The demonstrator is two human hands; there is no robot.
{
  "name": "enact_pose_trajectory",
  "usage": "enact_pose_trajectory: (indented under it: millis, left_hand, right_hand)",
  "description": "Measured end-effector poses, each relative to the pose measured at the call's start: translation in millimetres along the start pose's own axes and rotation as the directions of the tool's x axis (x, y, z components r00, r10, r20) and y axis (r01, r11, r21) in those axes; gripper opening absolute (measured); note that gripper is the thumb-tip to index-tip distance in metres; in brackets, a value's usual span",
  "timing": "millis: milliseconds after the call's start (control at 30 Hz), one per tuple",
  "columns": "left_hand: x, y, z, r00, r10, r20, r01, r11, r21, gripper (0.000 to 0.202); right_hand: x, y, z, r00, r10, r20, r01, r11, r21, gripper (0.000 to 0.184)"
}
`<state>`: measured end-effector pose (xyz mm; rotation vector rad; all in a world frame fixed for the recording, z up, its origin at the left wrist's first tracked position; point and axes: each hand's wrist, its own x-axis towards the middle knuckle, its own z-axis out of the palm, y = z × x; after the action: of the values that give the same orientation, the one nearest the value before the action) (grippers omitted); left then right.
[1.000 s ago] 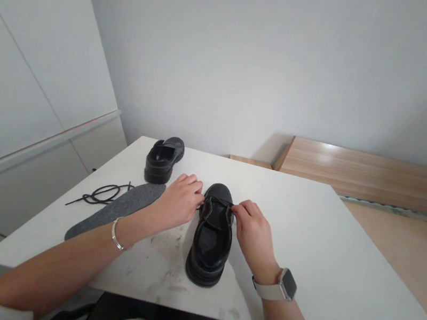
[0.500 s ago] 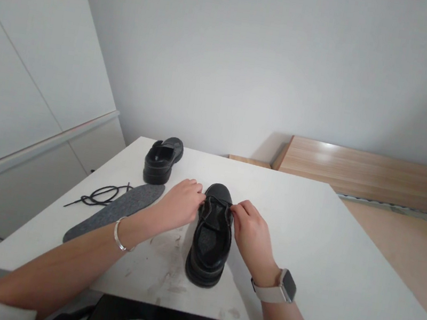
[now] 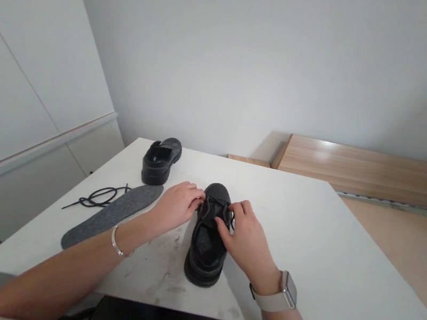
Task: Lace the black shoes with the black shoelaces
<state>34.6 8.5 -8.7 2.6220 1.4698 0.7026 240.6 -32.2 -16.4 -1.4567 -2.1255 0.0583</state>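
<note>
A black shoe stands on the white table in front of me, toe pointing away. My left hand grips the left edge of its upper, fingers curled. My right hand pinches the shoe's lace over the tongue area, thumb reaching into the opening. A bracelet sits on my left wrist and a watch on my right.
A second black shoe stands at the table's far left. A grey insole lies left of my left arm, with a loose black lace beside it. White cabinets line the left wall; a wooden board lies behind the table.
My right hand has moved leftward from the shoe's right edge to over its tongue. My left hand has hardly moved.
</note>
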Motion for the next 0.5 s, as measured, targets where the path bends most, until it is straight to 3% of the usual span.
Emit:
enact_pose_trajectory:
  millis: [167, 267, 400, 500]
  left_hand:
    - [-3.3, 8.7, 1.0, 0.997, -0.082, -0.015, 0.080, 0.992, -0.094, 0.021]
    - [-5.2, 17.7, -4.4, 0.993, -0.119, -0.001, 0.117, 0.981, -0.152, 0.034]
    - [-6.8, 29.8, -8.0, 0.995, -0.096, 0.028, 0.098, 0.993, -0.069, 0.054]
    - [-7.7, 35.1, -3.9, 0.994, -0.097, 0.054, 0.098, 0.995, -0.011, 0.048]
  right_hand:
    - [2.0, -7.5, 6.2, 0.999, 0.040, 0.005, -0.040, 0.995, -0.092, 0.009]
    - [2.7, -10.7, 6.0, 0.999, 0.052, 0.009, -0.051, 0.992, -0.116, 0.009]
    - [3.5, -11.7, 4.5, 0.998, 0.057, 0.027, -0.053, 0.989, -0.137, 0.011]
    - [4.3, -11.7, 4.4, 0.996, 0.073, 0.047, -0.066, 0.987, -0.145, 0.011]
